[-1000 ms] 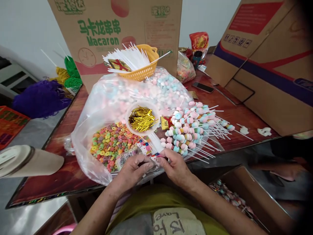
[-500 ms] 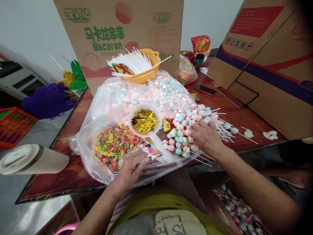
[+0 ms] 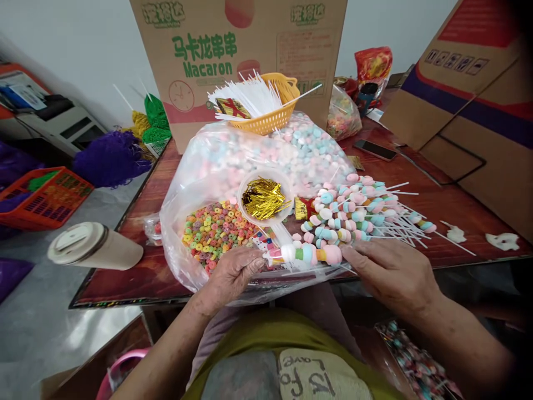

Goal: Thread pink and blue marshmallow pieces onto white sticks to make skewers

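My left hand (image 3: 233,273) is closed in a pinch on the mouth of a small clear plastic sleeve (image 3: 272,255), mostly hidden by the fingers. Between my hands lies a marshmallow skewer (image 3: 307,254), level, in pink, white, green, blue and orange pieces. Its left end meets the sleeve; I cannot tell how far inside it is. My right hand (image 3: 393,272) grips the skewer's right end, where the stick is hidden by the fingers. Just beyond that hand is a pile of similar skewers (image 3: 362,205), white sticks pointing right. Printed sleeves (image 3: 261,241) lie near my left hand.
A clear bag (image 3: 175,205) holds coloured cereal rings (image 3: 220,228) and marshmallows (image 3: 312,147). On it stand a bowl of gold twist ties (image 3: 264,199) and a yellow basket (image 3: 287,108) with white sticks. A lidded cup (image 3: 112,247), a phone (image 3: 375,150) and cardboard boxes (image 3: 208,105) surround these.
My right hand has come from the pile toward me with a marshmallow skewer, its end now at the sleeve in my left hand. The whole view has shifted leftward.
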Action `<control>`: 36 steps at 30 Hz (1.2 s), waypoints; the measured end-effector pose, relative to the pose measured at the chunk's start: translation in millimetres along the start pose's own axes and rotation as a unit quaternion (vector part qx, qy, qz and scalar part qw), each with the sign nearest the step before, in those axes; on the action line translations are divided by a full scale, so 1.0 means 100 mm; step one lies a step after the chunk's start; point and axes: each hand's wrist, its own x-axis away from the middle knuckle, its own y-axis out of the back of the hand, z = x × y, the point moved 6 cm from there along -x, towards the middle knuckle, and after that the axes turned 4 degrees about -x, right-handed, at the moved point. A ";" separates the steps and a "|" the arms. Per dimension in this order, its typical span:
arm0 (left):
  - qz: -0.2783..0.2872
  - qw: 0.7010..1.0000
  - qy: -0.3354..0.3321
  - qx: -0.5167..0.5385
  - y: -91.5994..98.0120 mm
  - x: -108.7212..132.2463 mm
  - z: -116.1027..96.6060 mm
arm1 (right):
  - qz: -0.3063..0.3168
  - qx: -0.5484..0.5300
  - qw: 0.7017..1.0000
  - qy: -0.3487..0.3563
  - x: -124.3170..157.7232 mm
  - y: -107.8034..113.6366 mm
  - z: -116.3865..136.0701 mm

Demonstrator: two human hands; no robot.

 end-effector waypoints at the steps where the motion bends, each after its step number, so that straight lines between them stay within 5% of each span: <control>1: 0.016 1.000 0.019 0.006 0.00 0.00 0.00 | 0.008 0.001 1.000 0.004 0.00 0.00 0.00; 7: 0.142 0.982 0.087 0.091 -0.10 0.02 -0.02 | 0.021 -0.004 1.000 0.009 0.03 0.03 0.01; 13: 0.104 0.979 0.149 0.092 -0.14 0.00 0.10 | 0.017 -0.039 0.999 0.018 0.12 -0.01 0.02; 19: 0.173 0.975 0.096 0.103 -0.17 -0.04 -0.07 | 0.027 -0.037 0.999 0.019 0.14 -0.07 0.01; 23: 0.194 0.961 0.130 0.146 -0.18 -0.07 -0.07 | 0.049 -0.048 0.998 0.006 0.09 -0.13 0.02; 27: 0.283 0.915 0.187 0.218 -0.38 -0.04 -0.08 | 0.113 -0.086 0.989 0.036 -0.02 -0.26 0.10; 33: 0.365 0.795 0.351 0.333 -0.77 0.03 -0.15 | 0.194 -0.167 0.963 0.081 -0.16 -0.58 0.25; 36: 0.351 0.801 0.339 0.347 -0.76 -0.08 -0.15 | 0.199 -0.215 0.954 0.069 -0.15 -0.72 0.29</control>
